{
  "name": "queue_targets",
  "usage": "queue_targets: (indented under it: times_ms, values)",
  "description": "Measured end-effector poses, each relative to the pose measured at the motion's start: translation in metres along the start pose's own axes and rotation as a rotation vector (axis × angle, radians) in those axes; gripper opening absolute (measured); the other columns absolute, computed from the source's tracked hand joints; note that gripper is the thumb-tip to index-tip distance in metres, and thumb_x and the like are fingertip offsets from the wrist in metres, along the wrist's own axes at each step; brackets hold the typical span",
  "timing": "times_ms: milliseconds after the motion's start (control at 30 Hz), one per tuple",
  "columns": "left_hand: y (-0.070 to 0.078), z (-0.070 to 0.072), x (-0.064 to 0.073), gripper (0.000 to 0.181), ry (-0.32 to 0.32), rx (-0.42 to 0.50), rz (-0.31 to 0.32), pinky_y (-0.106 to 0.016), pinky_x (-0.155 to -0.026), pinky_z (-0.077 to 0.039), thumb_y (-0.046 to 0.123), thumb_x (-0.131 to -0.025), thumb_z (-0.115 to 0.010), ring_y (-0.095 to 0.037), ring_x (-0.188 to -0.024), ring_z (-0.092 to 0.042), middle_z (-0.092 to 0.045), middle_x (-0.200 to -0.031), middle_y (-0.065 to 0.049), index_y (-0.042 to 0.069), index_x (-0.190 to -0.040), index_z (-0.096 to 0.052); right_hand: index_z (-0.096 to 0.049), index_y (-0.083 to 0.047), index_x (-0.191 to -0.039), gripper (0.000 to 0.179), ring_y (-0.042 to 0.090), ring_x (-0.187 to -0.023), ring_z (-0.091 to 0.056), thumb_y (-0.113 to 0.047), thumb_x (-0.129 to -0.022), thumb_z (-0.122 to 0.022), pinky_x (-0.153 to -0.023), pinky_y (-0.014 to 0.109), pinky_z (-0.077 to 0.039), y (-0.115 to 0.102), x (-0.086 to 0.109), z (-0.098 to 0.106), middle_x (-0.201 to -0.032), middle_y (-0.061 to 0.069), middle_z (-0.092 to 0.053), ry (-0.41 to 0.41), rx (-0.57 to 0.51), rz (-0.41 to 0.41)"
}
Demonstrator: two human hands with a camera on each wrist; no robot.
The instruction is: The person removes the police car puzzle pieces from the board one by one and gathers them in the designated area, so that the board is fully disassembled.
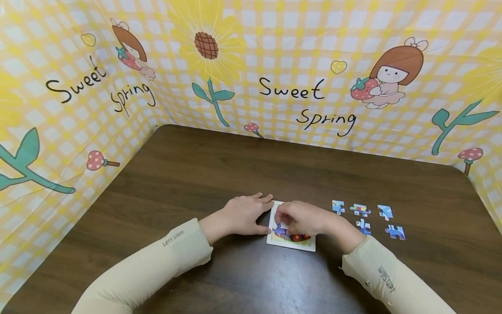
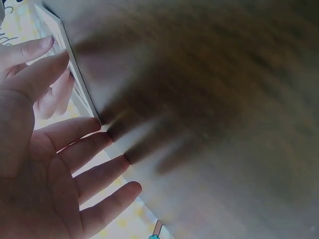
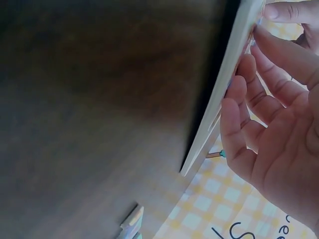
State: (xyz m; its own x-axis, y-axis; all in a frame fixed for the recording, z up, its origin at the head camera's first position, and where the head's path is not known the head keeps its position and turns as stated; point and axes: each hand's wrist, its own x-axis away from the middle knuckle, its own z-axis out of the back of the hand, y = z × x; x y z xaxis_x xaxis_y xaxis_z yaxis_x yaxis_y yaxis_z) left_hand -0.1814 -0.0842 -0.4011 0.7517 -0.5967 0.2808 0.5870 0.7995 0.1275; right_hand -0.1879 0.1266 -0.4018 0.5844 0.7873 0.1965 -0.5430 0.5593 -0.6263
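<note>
A white-framed jigsaw board [image 1: 292,247] lies on the table, partly covered by my hands. Along its lower part show a red and dark picture with round orange wheels and, at the left, a blue jigsaw piece [image 1: 279,229]. My right hand [image 1: 307,218] reaches over the board from the right, thumb and forefinger bent down around that blue piece. In the right wrist view, its other fingertips [image 3: 234,89] lie along the board's surface. My left hand [image 1: 245,214] lies at the board's left edge, fingers spread and fairly straight, with the thumb tip right at the frame.
Right of the board, several loose jigsaw pieces lie in two rough rows, among them a blue one [image 1: 395,232] and a colourful one [image 1: 360,209]. The dark wooden table [image 1: 188,174] meets a yellow checked cloth [image 1: 290,52] at the back and sides.
</note>
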Motion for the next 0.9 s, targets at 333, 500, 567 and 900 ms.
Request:
queue_targets:
  times_ms: [333, 500, 567, 900]
  values:
    - [0.0003, 0.0001, -0.0005, 0.076, -0.002, 0.001, 0.011, -0.053, -0.106, -0.046, 0.057, -0.087, -0.068, -0.028, -0.146, -0.040, -0.039, -0.159, 0.000, 0.021, -0.150, -0.046, -0.063, -0.006, -0.100, 0.015, 0.006, -0.073, -0.052, 0.002, -0.088, -0.069, -0.070, 0.022, -0.048, 0.0037, 0.0037, -0.0008, -0.083, 0.000, -0.058, 0.015, -0.155, 0.016]
    - [0.0009, 0.0007, -0.0002, 0.077, -0.008, 0.010, 0.014, -0.053, -0.106, -0.046, 0.057, -0.087, -0.068, -0.028, -0.146, -0.039, -0.038, -0.159, 0.000, 0.020, -0.150, -0.046, -0.061, -0.006, -0.100, 0.017, 0.006, -0.073, -0.053, 0.003, -0.088, -0.070, -0.070, 0.022, -0.048, 0.0040, 0.0046, -0.0012, -0.084, 0.001, -0.058, 0.008, -0.173, 0.017]
    - [0.0011, 0.0009, -0.0002, 0.077, -0.009, 0.013, 0.014, -0.052, -0.106, -0.046, 0.057, -0.087, -0.068, -0.028, -0.146, -0.039, -0.038, -0.160, 0.000, 0.020, -0.151, -0.046, -0.059, -0.007, -0.101, 0.020, 0.006, -0.072, -0.052, 0.003, -0.087, -0.070, -0.069, 0.022, -0.047, 0.0035, 0.0048, -0.0015, -0.083, 0.001, -0.058, 0.002, -0.152, 0.018]
    - [0.0006, 0.0007, -0.0006, 0.077, -0.010, 0.016, 0.016, -0.051, -0.107, -0.046, 0.056, -0.087, -0.068, -0.027, -0.146, -0.039, -0.038, -0.159, 0.000, 0.020, -0.151, -0.045, -0.057, -0.008, -0.100, 0.022, 0.007, -0.073, -0.051, 0.003, -0.087, -0.071, -0.069, 0.022, -0.047, 0.0041, 0.0048, -0.0018, -0.084, 0.002, -0.058, 0.004, -0.141, 0.032]
